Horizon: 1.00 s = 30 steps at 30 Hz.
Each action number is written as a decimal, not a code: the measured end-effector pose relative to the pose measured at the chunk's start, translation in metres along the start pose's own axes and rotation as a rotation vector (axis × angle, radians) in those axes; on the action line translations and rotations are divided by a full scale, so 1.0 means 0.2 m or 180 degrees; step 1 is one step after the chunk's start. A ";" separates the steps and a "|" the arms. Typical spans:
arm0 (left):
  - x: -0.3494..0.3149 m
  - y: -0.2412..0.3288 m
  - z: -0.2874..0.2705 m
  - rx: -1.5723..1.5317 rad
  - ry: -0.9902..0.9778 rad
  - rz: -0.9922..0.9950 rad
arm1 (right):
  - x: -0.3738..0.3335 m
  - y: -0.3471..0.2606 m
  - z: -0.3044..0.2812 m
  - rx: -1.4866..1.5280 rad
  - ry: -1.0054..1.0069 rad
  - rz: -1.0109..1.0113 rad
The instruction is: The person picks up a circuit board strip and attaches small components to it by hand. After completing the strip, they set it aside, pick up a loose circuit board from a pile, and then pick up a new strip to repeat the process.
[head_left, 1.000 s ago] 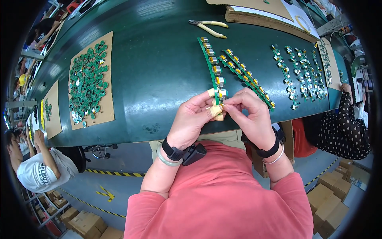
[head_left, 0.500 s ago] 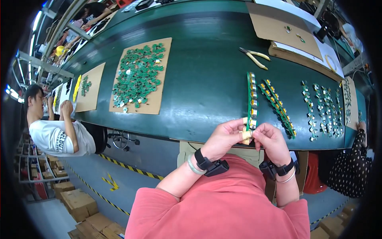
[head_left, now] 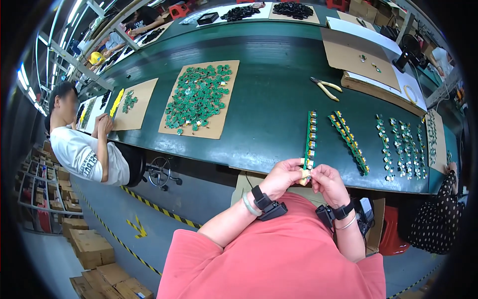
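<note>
A narrow green circuit board strip (head_left: 311,134) with a row of white and yellow parts points away from me at the table's front edge. My left hand (head_left: 283,178) is closed around its near end, with cream-coloured coverings on some fingertips. Right beside that end, my right hand (head_left: 330,185) is pinched; its fingertips hide whatever is between them. Two similar board strips (head_left: 350,144) lie slanted in a narrow V just to the right. Farther right are several rows of small circuit boards (head_left: 407,147).
Pliers with cream handles (head_left: 326,88) lie beyond the strips. To the left, a cardboard sheet (head_left: 215,130) carries many small green boards. A raised cardboard-topped platform (head_left: 348,52) stands at the far right. A co-worker in a white shirt (head_left: 82,152) sits at the left.
The view has shifted, so the table and the co-worker appear farther right and lower. My hands stay at the strip's near end, with the right fingers slightly repositioned.
</note>
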<state>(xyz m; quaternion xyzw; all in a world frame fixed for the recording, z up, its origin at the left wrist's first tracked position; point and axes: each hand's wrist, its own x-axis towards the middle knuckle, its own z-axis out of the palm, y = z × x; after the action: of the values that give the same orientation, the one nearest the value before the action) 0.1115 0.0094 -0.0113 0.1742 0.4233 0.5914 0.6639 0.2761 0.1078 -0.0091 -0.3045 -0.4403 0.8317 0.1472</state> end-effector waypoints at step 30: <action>-0.25 0.72 0.36 0.4660 0.0613 0.3107 | -0.04 -0.50 -0.17 -0.5287 0.2038 -0.1771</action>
<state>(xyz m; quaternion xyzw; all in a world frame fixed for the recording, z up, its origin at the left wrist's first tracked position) 0.0771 0.0163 0.1544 0.6661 0.6282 0.4015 0.0208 0.3026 0.1821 0.0616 -0.4106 -0.8895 0.0614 0.1906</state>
